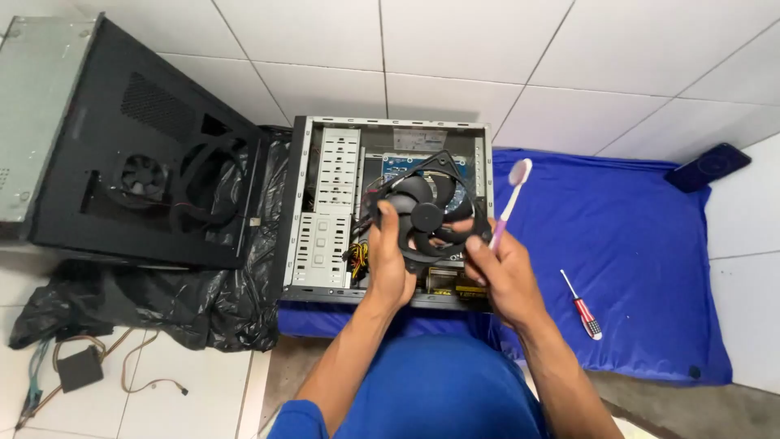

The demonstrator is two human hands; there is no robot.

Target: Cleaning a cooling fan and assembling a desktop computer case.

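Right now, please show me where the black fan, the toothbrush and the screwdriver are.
black fan (426, 216): head view, on its round centre hub.
toothbrush (517, 174): head view, on the pale brush head at the upper end.
screwdriver (587, 314): head view, on the red and white handle, lying on the blue cloth (642, 244).

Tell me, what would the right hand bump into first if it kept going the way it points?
Probably the black fan. The right hand points up and left, its fingertips already at the fan's edge, toothbrush in its grip. Behind the fan lies the open computer case.
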